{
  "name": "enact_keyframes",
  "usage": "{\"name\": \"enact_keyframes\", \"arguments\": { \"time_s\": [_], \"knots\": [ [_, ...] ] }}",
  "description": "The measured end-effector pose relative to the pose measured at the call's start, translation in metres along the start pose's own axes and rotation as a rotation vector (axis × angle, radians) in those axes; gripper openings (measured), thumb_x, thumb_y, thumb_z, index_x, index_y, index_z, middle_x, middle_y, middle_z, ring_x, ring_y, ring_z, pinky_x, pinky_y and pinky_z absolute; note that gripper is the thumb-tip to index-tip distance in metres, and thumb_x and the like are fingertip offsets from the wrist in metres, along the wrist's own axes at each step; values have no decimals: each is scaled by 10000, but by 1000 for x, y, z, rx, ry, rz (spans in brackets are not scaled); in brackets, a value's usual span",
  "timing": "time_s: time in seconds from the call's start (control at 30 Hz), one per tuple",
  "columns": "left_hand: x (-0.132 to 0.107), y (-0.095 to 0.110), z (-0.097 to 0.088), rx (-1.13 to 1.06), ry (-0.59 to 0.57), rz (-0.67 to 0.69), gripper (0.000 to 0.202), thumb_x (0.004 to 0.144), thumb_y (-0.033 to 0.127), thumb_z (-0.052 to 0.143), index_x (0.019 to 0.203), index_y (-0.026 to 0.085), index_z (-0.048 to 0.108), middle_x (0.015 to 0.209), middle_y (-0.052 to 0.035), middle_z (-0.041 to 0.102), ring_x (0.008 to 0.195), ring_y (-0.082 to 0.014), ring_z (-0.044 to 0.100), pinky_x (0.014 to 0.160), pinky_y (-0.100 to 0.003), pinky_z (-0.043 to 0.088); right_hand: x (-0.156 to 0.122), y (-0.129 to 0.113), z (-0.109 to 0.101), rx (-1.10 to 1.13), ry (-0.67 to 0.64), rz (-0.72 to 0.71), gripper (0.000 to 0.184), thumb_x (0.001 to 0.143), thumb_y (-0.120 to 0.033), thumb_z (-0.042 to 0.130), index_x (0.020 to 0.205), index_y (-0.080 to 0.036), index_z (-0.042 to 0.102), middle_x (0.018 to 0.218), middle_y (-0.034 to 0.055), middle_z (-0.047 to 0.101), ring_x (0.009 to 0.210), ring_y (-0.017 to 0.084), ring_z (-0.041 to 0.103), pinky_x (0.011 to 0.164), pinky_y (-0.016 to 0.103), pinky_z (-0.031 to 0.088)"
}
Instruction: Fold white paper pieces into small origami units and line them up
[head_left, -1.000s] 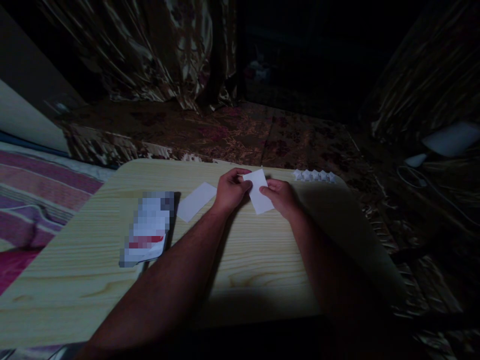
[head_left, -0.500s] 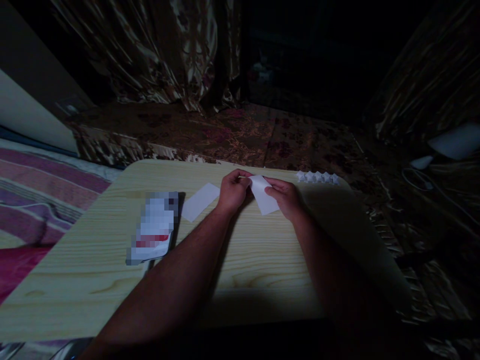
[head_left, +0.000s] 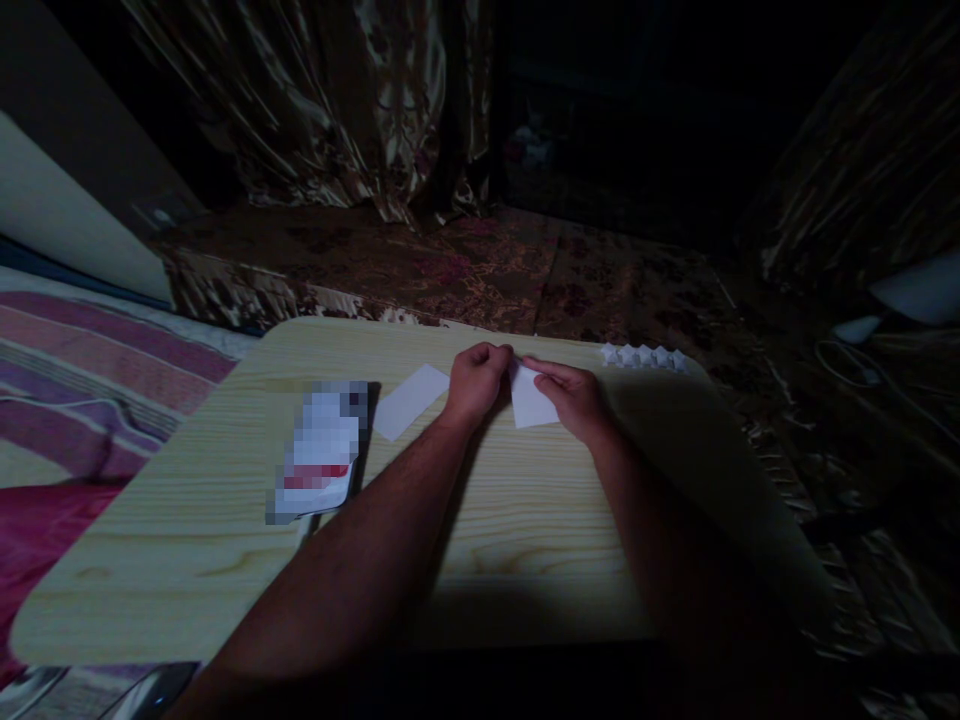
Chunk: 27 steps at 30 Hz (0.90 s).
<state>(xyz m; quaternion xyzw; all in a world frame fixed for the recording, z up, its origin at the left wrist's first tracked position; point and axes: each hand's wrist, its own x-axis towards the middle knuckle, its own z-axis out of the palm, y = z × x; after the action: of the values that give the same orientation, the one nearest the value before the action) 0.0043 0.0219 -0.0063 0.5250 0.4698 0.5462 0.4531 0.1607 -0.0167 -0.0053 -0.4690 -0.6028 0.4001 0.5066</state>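
Along the far edge of the table [head_left: 525,520], toward its right corner, five white stars [head_left: 643,357] are lined up, apparently finished, while left of its middle a loose sheet [head_left: 409,402] is seemingly yet to be worked. Above the table's far half, the held sheet [head_left: 532,402] is pinched near its top by the curled, closed fingers of the left hand [head_left: 476,382] and, at its right side, between thumb and fingers of the right hand [head_left: 574,395]; its progress cannot be judged.

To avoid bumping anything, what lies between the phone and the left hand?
A flat white paper lies between the phone and the left hand, seen in the head view.
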Motion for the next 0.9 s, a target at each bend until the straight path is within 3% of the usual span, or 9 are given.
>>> {"name": "enact_keyframes", "arguments": {
  "time_s": [0.13, 0.37, 0.67, 0.9],
  "knots": [
    [-3, 6, 0, -3, -49, -12, 364, 722, 498, 645, 608, 156, 595, 528, 13, 528, 488, -91, 430, 476, -227, 322, 1, 3, 3, -26, 36, 19, 336, 795, -279, 603, 1111, -216, 696, 1097, 55, 711, 913, 184, 663, 772, 305, 530],
    [-5, 11, 1, -59, -129, 18, 243, 684, 380, 699, 765, 154, 662, 682, -10, 626, 586, -104, 503, 551, -221, 377, 1, 2, 5, 85, 3, 31, 445, 771, -268, 611, 1209, -199, 636, 1164, 71, 681, 876, 164, 663, 730, 273, 525],
    [-2, 0, 2, -111, -95, -30, 195, 650, 308, 702, 767, 158, 659, 659, -2, 628, 543, -105, 508, 516, -222, 380, -3, -9, 5, 47, -8, 62, 505, 773, -347, 608, 1248, -174, 611, 839, 32, 705, 575, 101, 534, 510, 222, 430],
    [-5, 5, 2, -109, -106, 30, 191, 619, 239, 704, 784, 150, 663, 784, -24, 671, 650, -122, 580, 641, -244, 449, 2, -10, 1, 33, 111, 71, 463, 789, -425, 591, 1160, -154, 649, 723, 23, 653, 511, 92, 489, 448, 220, 373]
  ]
}}
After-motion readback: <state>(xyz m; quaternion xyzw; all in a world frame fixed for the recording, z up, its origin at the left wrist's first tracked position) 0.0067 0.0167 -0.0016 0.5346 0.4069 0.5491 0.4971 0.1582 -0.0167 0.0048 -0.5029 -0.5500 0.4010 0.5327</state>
